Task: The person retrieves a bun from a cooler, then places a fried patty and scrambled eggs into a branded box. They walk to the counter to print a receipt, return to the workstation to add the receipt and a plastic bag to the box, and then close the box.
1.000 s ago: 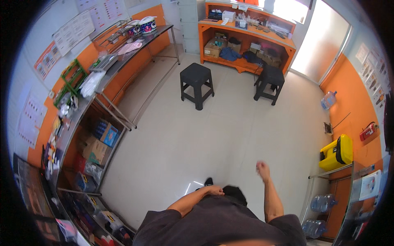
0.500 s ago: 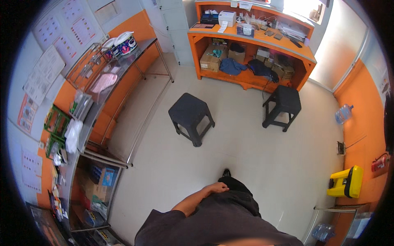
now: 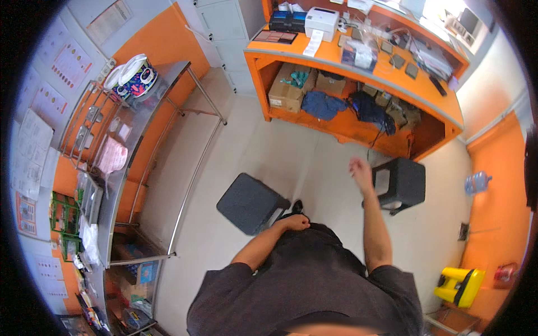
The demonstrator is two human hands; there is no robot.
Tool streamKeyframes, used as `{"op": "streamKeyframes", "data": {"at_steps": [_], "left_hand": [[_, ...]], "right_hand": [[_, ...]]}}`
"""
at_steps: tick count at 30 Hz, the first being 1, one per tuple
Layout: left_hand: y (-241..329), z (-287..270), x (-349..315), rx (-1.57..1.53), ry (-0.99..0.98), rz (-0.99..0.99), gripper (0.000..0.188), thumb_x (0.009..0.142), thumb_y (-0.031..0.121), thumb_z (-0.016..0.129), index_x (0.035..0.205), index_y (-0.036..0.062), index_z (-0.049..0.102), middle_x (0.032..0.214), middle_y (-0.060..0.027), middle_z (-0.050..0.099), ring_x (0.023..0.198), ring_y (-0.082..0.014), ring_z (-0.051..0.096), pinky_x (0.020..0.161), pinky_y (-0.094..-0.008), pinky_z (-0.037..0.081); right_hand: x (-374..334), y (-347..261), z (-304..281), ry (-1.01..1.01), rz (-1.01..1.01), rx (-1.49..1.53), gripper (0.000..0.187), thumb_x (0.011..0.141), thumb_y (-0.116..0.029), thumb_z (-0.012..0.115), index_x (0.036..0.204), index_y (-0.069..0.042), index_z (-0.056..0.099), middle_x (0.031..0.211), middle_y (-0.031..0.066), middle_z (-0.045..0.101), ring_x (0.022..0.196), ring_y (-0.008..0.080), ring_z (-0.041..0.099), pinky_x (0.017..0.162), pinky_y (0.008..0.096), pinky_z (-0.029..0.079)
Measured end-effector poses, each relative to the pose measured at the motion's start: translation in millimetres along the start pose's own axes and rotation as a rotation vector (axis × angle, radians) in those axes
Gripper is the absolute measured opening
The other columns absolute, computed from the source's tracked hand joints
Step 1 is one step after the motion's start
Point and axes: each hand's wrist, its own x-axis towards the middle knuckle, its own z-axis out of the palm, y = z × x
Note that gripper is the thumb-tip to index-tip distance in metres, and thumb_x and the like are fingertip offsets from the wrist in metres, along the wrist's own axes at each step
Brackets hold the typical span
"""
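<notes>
My left hand (image 3: 295, 222) is closed in front of my dark clothing at the waist; what it holds, if anything, is hidden. Ahead and to the right, my right hand (image 3: 360, 169) is raised in the air, its fingers smeared by motion. It is nearest to a black plastic stool (image 3: 412, 183), whose left side is partly behind my forearm. Another black stool (image 3: 250, 203) stands just left of my shoe (image 3: 298, 206), ahead of my left forearm. Neither hand visibly touches a stool.
An orange counter (image 3: 258, 63) stands ahead, with a white label printer (image 3: 321, 23) on top and cardboard boxes (image 3: 287, 96) beneath. A metal table (image 3: 168, 84) runs along the left wall. At right are a water bottle (image 3: 477, 183) and a yellow case (image 3: 460, 287).
The counter and both stools have come closer. My right arm has come into view, reaching forward. My left hand stays closed at my waist.
</notes>
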Motion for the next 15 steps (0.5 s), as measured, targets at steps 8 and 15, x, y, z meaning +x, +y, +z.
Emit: {"op": "streamKeyframes", "data": {"at_steps": [8, 15], "left_hand": [[-47.0, -180.4, 54.4, -0.235, 0.162, -0.140, 0.037, 0.095, 0.038, 0.063, 0.083, 0.0030, 0.060, 0.075, -0.0111, 0.058, 0.074, -0.0219, 0.054, 0.070, -0.0419, 0.045], [-91.4, -360.0, 162.6, -0.290, 0.323, -0.250, 0.037, 0.095, 0.041, 0.065, 0.091, 0.0050, 0.064, 0.082, -0.0099, 0.064, 0.077, -0.0211, 0.060, 0.074, -0.0390, 0.049]], "right_hand": [[-18.4, 157.2, 26.9, 0.178, 0.672, -0.272, 0.027, 0.089, -0.028, 0.063, 0.091, -0.004, 0.074, 0.081, 0.0114, 0.074, 0.073, 0.0193, 0.071, 0.065, 0.0353, 0.055], [193.6, 124.0, 55.7, 0.090, 0.291, -0.320, 0.027, 0.093, -0.026, 0.062, 0.096, -0.001, 0.073, 0.088, 0.0167, 0.072, 0.087, 0.0311, 0.071, 0.077, 0.0399, 0.053]]}}
